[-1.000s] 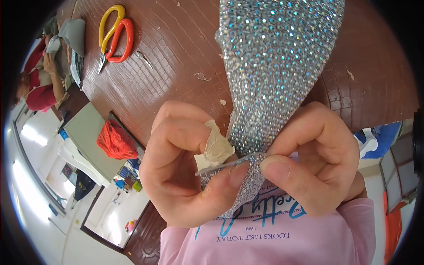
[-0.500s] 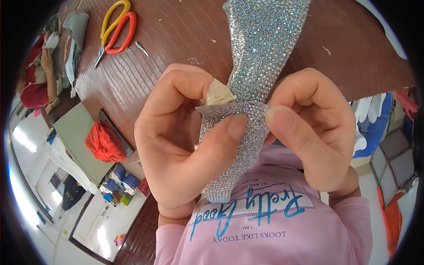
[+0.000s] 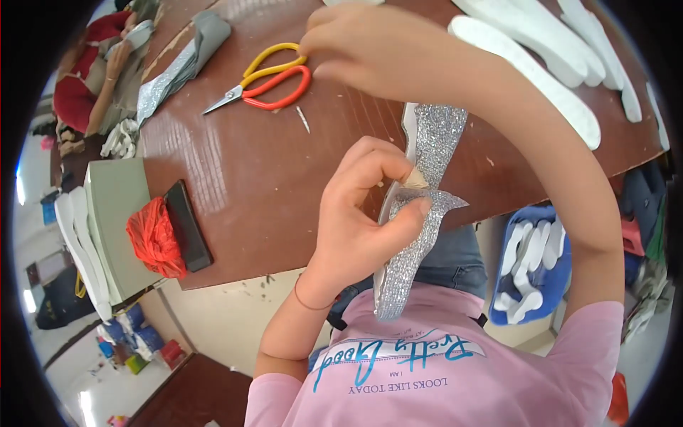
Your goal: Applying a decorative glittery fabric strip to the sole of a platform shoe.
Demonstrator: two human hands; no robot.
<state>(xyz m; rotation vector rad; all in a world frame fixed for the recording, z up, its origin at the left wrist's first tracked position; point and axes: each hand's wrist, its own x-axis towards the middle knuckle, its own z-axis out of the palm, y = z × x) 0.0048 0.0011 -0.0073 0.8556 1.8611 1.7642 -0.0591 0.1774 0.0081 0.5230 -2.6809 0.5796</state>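
My left hand (image 3: 373, 206) pinches a shoe insole covered with silver glitter material (image 3: 409, 260) between thumb and index finger. A loose flap of the covering sticks out to the right at the pinch. White edging shows along the insole's left side, and its far end lies over the table. A beige wrap (image 3: 416, 179) covers the index fingertip. My right hand (image 3: 363, 53) is stretched across to the scissors (image 3: 274, 78), its slightly blurred fingers apart at the yellow handle. The scissors lie on the table, one handle yellow and one red, blades pointing left.
White insole pieces (image 3: 530, 78) lie at the far right of the brown table (image 3: 242, 178). A blue basket (image 3: 530, 263) below holds more. At left are grey glitter pieces (image 3: 188, 64), a red plastic bag (image 3: 153, 238) and a dark flat object (image 3: 188, 224). Another person sits far left.
My right hand has left the glitter-covered insole and moved up and left to the scissors. My left hand still pinches the insole. The view has shifted, showing the white pieces.
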